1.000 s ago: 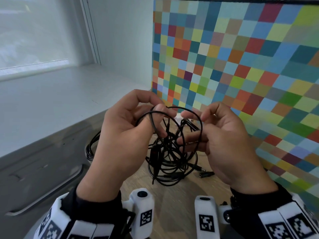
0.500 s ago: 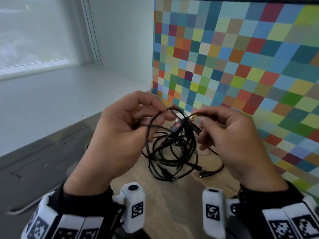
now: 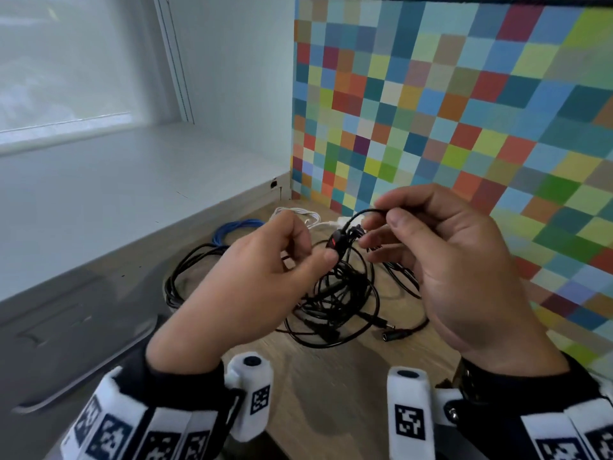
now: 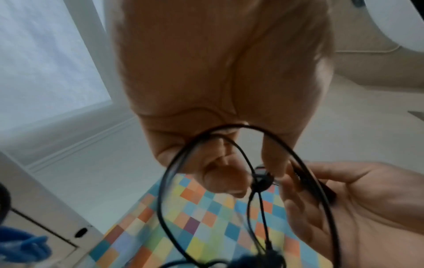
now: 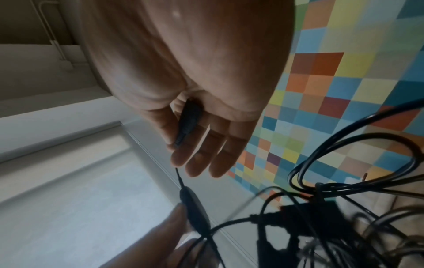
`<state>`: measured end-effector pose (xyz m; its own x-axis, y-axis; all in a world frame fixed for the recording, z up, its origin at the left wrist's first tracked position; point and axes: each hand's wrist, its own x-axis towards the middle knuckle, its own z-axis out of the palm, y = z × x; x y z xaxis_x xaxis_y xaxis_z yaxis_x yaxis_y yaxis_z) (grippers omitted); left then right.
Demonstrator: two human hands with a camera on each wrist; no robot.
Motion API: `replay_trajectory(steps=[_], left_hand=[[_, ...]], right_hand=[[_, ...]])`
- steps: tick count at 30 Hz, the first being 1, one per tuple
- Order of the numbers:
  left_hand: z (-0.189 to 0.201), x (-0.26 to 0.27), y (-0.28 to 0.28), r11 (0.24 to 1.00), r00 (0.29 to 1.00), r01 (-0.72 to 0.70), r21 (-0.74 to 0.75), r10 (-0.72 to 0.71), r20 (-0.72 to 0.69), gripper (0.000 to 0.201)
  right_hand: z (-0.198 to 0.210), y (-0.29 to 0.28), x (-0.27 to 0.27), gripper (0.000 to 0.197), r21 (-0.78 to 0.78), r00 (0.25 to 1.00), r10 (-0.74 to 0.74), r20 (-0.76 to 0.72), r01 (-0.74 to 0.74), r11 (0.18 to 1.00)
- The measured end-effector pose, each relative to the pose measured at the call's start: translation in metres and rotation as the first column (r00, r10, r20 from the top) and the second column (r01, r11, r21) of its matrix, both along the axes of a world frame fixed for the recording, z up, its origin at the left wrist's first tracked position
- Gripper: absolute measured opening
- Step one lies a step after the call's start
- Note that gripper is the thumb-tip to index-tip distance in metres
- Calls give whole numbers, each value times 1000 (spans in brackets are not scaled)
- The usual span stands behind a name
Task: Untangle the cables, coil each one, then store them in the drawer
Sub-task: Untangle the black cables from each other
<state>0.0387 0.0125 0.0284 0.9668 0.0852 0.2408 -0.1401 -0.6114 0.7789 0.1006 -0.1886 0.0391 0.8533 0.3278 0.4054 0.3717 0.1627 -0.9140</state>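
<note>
A tangle of black cables (image 3: 338, 300) hangs between my hands, its lower loops on the wooden tabletop (image 3: 331, 386). My left hand (image 3: 318, 254) pinches a black and red piece at the top of the tangle, thumb against curled fingers. My right hand (image 3: 381, 224) pinches a thin black strand that arches up from the same knot. In the right wrist view a black plug (image 5: 188, 123) lies against the right fingers. Loops of the cable (image 4: 229, 181) cross the left fingers in the left wrist view. The grey drawer front (image 3: 66, 327) with its handle (image 3: 86, 380) is at the left, shut.
A blue cable (image 3: 232, 227) and a white cable (image 3: 298, 214) lie behind my left hand. Another black coil (image 3: 185, 280) lies left of the tangle. A checkered panel (image 3: 464, 127) walls the right side; a white ledge (image 3: 116, 200) runs along the left.
The tangle has come down, so its lower loops now lie on the table. My left hand has shifted its pinch to the black and red piece; my right hand now lifts one strand.
</note>
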Motion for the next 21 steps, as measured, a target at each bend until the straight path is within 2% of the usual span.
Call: replay_trajectory(steps=[1, 4, 7, 12, 15, 17, 19, 21], left_hand=[[-1, 2, -3, 1000, 1000, -10, -19, 10, 17, 20], [-6, 2, -6, 1000, 1000, 29, 6, -29, 3, 22], [-5, 2, -4, 999, 998, 33, -17, -32, 49, 7], [-2, 1, -1, 951, 995, 68, -303, -44, 84, 11], [-4, 3, -3, 912, 993, 92, -400, -54, 104, 9], [-4, 5, -3, 892, 992, 83, -443, -33, 119, 9], [-4, 5, -4, 877, 992, 55, -478, 7, 128, 14], [-2, 4, -5, 847, 990, 45, -529, 33, 138, 18]], right_hand=[[1, 1, -2, 19, -1, 1000, 17, 20, -17, 1000], [3, 3, -7, 19, 42, 997, 49, 53, -52, 998], [6, 3, -8, 18, 56, 997, 35, 64, -39, 998], [-2, 2, 0, 22, -105, 981, -171, 97, 181, 978], [-3, 1, 2, 19, -176, 947, -277, 164, 304, 936], [-2, 0, 0, 24, -221, 927, -304, 217, 350, 910], [1, -1, -2, 27, -269, 949, -233, 210, 286, 920], [4, -1, -5, 22, -390, 988, -83, 133, 129, 912]])
